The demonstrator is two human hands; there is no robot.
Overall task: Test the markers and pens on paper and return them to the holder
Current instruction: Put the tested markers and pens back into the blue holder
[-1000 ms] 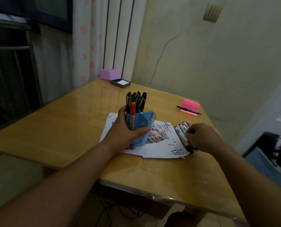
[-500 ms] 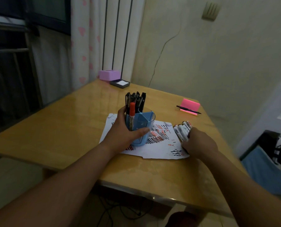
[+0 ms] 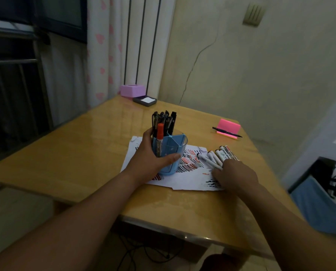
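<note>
At the far left I see a dark window with metal bars (image 3: 16, 61) and, beside it, a pale curtain (image 3: 104, 55) dotted with pink hearts. At the far corner of the table (image 3: 75, 157) sits a purple box (image 3: 133, 90) with a small dark tray (image 3: 145, 100) just beside it on the right. Toward the middle, the left hand (image 3: 149, 159) is wrapped round the blue holder (image 3: 170, 153), thumb across the near wall and fingers round the left side, clamped on it. The holder stands upright on the left part of the paper (image 3: 190, 178), which is covered in red and black test strokes. Its far-left compartment carries a bundle of dark pens (image 3: 163, 120) and, in front of them, an orange-capped marker (image 3: 160, 132). Right of the holder I see a row of loose markers (image 3: 220, 153) with white barrels lying at the paper's right edge, one of them angled off to the left over the strokes. The right hand (image 3: 234, 176) lies over their near ends, its back toward the camera. Its fingers are hidden, so I cannot tell whether they grip a marker or only rest there. Farther off and to the right, a pink sticky-note pad (image 3: 228, 126) sits near the table's far right edge with a black pen (image 3: 226, 132) across its near side. Off the table at the far right is a blue bag (image 3: 319, 208).
</note>
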